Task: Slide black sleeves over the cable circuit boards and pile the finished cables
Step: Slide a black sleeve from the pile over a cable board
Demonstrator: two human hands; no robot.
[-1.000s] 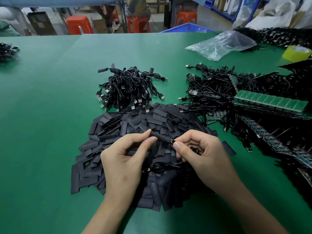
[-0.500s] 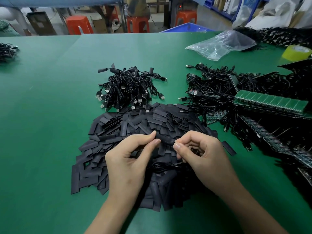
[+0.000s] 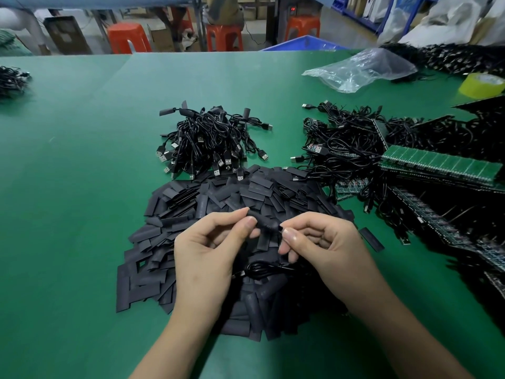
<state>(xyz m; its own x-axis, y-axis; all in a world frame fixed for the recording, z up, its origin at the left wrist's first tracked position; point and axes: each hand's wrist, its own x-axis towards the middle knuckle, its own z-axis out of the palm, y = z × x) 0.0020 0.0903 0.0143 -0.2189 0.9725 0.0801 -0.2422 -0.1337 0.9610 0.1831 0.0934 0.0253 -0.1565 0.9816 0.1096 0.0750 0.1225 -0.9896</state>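
Note:
Over a heap of flat black sleeves [image 3: 218, 203], my left hand [image 3: 210, 258] pinches one black sleeve [image 3: 263, 221] between thumb and forefinger. My right hand [image 3: 317, 242] pinches the sleeve's right end, where the cable comes out. The board inside is hidden by the sleeve. That cable [image 3: 262, 269] loops down between my hands. A pile of sleeved cables [image 3: 207, 140] with USB plugs lies beyond the heap. Unsleeved cables [image 3: 344, 149] on green board strips [image 3: 437, 165] lie to the right.
A clear plastic bag [image 3: 360, 67] and a yellow tape roll [image 3: 483, 83] sit at the far right. Another small cable bundle [image 3: 11, 80] lies at the far left edge. Orange stools [image 3: 128, 36] stand past the green table [image 3: 82, 187].
The sleeve has slid further right along the board, which showed at its right end a second ago and is covered now. Both hands keep their pinch and have barely shifted.

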